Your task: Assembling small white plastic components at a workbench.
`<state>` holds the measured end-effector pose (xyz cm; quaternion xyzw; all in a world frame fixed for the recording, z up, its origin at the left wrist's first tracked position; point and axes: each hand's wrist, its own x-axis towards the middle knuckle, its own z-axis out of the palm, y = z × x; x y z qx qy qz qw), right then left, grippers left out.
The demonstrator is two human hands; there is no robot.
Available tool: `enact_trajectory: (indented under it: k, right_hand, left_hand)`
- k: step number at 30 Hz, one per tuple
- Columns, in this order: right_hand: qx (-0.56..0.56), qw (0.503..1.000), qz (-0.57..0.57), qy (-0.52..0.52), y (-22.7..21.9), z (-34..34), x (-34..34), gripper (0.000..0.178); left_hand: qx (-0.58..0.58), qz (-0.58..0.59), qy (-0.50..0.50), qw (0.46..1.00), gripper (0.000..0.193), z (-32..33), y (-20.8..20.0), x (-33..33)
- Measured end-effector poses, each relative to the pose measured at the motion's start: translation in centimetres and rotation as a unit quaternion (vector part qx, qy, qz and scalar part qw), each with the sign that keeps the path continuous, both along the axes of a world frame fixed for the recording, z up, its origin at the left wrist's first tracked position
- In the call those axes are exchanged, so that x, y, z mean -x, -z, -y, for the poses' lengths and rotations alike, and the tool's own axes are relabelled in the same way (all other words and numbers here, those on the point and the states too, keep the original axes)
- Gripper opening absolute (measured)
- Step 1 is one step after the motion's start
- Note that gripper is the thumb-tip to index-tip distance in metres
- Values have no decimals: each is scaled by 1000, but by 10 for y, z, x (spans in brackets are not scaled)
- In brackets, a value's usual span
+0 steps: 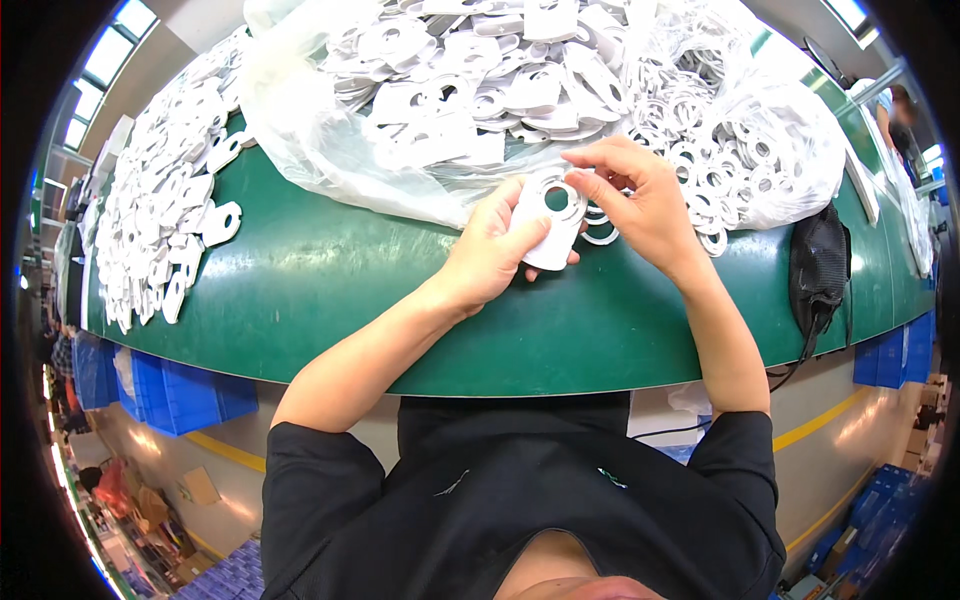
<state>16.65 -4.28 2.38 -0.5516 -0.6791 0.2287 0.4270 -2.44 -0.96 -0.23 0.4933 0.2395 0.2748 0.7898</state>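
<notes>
From my end I see the left hand (485, 250) pinching a white plate (546, 250) between thumb and fingers, above the green table (400, 345); the right hand (645, 200) has its thumb and forefinger close together at the plate's ringed end, though I cannot tell whether they pinch anything. I judge this piece partway through; plenty seems left, with plates (540, 88) and rings (748, 165) heaped ahead, while the loose pile (155, 215) at left may be finished work.
</notes>
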Motion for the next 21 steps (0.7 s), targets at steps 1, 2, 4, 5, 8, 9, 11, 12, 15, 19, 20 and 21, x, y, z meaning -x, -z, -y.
enact_trajectory:
  k: [1,2,4,5,8,9,11,12,15,19,20,21]
  right_hand:
    - [38,999,-37,-9,4,-1,1,15]
    - [76,994,-74,-17,6,-1,1,15]
    - [101,989,-103,-35,6,-2,-3,15]
    - [126,982,-132,-55,6,-3,-4,16]
    - [145,972,-163,-84,5,-4,-7,15]
    - [145,972,-164,-84,3,-3,-6,15]
    - [110,988,-56,-89,0,0,-2,14]
    - [84,992,-15,-89,2,1,0,14]
    - [56,990,55,-114,4,0,1,14]
    - [94,990,-83,-61,14,-1,10,17]
    - [92,983,-157,-38,14,-2,14,18]
    - [93,982,-157,-39,14,-2,16,18]
  left_hand:
    - [-46,-26,0,999,31,2,0,0]
    - [-92,-52,0,994,30,3,0,-1]
    - [-135,-78,2,988,28,2,-3,0]
    - [-176,-105,1,979,26,2,-3,1]
    - [-283,-103,-70,951,19,0,6,0]
    - [-282,-104,-70,951,19,-1,5,1]
    - [-374,-174,-108,905,19,-1,4,3]
    - [-374,-174,-108,905,19,-1,4,3]
    - [-419,-209,-100,878,22,-2,4,4]
    - [-334,-191,-103,917,23,-4,11,1]
    - [-275,-147,-129,941,22,-3,14,0]
    - [-274,-148,-129,941,22,-2,14,-2]
